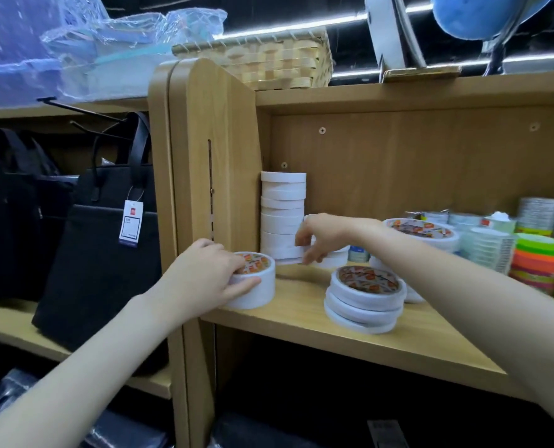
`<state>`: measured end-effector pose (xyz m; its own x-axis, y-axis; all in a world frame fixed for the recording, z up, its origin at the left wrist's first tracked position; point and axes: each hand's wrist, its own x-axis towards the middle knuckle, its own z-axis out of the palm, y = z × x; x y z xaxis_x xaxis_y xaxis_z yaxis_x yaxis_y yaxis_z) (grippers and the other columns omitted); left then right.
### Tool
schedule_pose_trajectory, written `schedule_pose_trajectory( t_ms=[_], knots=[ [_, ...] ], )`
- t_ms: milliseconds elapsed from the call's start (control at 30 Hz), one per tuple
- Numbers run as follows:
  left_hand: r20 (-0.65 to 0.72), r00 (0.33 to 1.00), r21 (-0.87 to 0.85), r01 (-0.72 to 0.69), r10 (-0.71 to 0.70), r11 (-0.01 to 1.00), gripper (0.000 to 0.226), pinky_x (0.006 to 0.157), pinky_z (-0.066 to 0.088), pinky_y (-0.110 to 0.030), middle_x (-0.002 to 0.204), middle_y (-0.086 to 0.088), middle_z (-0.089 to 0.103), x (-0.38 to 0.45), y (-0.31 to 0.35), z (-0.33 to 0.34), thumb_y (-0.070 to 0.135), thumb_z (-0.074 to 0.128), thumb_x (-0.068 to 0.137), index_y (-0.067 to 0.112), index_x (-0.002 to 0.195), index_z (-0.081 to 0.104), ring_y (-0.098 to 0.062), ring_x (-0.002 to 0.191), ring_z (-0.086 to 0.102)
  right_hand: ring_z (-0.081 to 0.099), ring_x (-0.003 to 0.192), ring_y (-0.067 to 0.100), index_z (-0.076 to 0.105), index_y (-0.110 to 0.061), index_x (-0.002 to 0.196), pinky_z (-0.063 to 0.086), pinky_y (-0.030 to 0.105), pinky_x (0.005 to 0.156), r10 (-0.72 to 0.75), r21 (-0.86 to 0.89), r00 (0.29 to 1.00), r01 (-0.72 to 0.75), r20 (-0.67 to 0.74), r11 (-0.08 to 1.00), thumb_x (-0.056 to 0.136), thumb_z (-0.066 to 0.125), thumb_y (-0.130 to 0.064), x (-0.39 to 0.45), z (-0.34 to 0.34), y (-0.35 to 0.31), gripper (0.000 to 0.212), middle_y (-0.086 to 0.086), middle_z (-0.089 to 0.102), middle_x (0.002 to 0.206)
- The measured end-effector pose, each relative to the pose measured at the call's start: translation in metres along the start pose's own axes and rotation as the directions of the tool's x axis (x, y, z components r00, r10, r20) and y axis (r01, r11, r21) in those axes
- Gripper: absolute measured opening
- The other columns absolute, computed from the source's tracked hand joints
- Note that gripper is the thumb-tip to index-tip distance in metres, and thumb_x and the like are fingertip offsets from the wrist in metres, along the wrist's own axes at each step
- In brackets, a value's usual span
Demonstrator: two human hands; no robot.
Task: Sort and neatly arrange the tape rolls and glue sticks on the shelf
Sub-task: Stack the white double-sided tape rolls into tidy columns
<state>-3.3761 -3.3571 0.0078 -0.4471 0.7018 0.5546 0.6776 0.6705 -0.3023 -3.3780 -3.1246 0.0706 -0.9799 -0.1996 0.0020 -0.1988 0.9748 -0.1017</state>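
Your left hand (219, 275) is wrapped over the thick tape roll (255, 284) at the front left corner of the shelf (398, 334), fingers across the printed top and thumb pressed on the side wall, so it's got a proper hold. Right hand (317, 236) is further back w/ fingers curled, pinching a thin white roll (288, 252) at the bottom of the tall stack (283, 208) that stands against the left side panel (220, 156). Can't tell if that roll is actually under the stack's weight or just tucked beside it, tbh.

Handling: these are light, stiff rings w/ a cardboard core, so they prob won't crush. The sides look smooth and a bit slick imo. Grab across the outer wall w/ thumb opposite fingers, like you're doing on the thick one, or hook a finger thru the core.

The tall stack is the risky bit. It's skinny rolls piled high and already a bit uneven, so tugging at the base could topple it. Steady it from the top, or lift from above.

The short stack (364, 299) near the front edge is leaning too and should slide easily; move it as one pile w/ a hand round the sides. More rolls and colored tapes (541, 263) sit off to the right. No glue sticks that I can make out.
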Motion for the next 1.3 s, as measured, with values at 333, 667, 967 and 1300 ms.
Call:
schedule_pose_trajectory(
  t_ms=[333, 667, 967, 1300],
  knots=[
    [0.061, 0.998, 0.041, -0.01, 0.008, 0.999, 0.074, 0.085, 0.04, -0.024, 0.086, 0.01, 0.063, -0.002, 0.004, -0.004, 0.064, -0.011, 0.07, 0.027, 0.085, 0.052, -0.007, 0.079, 0.057, 0.053, 0.114, 0.025, 0.05, -0.014, 0.128, 0.044, 0.032, 0.09, -0.048, -0.127, 0.995, 0.037, -0.09, 0.991, 0.089, 0.06, -0.014, 0.008, 0.013, -0.02, 0.04, 0.006, 0.048, 0.134],
    [-0.018, 1.0, -0.438, 0.004, -0.013, 0.899, 0.028, 0.089, 0.039, -0.025, 0.105, 0.009, 0.051, 0.03, 0.053, -0.014, 0.028, 0.057, 0.088, 0.021, 0.115, 0.055, -0.011, 0.103, 0.05, 0.056, 0.078, 0.003, 0.067, -0.024, 0.093, 0.042, 0.011, 0.068, -0.047, 0.056, 0.937, 0.071, -0.347, 0.996, 0.087, 0.061, -0.017, -0.096, -0.034, 0.014, 0.011, -0.006, 0.066, 0.09],
    [0.331, 0.922, -0.476, -0.022, 0.202, 0.879, 0.046, 0.099, 0.035, -0.032, 0.117, -0.002, 0.058, 0.062, 0.104, -0.017, 0.04, 0.07, 0.079, 0.015, 0.116, 0.058, -0.018, 0.121, 0.033, 0.059, 0.084, 0.001, 0.065, -0.026, 0.098, 0.049, 0.025, 0.078, 0.076, 0.092, 0.951, -0.051, -0.301, 0.994, 0.079, 0.072, -0.027, -0.155, -0.045, 0.059, 0.021, -0.013, 0.065, 0.094],
    [0.45, 0.84, -0.423, -0.1, 0.305, 0.901, 0.033, 0.08, 0.036, -0.03, 0.096, -0.017, 0.057, 0.084, 0.099, -0.025, 0.03, 0.072, 0.078, 0.0, 0.084, 0.06, -0.022, 0.1, 0.042, 0.03, 0.053, 0.012, 0.04, -0.014, 0.056, 0.022, 0.025, 0.049, 0.14, -0.166, 0.969, -0.175, -0.204, 0.971, 0.073, 0.072, -0.017, -0.148, -0.036, 0.077, 0.037, -0.002, 0.035, 0.056]
  ],
)
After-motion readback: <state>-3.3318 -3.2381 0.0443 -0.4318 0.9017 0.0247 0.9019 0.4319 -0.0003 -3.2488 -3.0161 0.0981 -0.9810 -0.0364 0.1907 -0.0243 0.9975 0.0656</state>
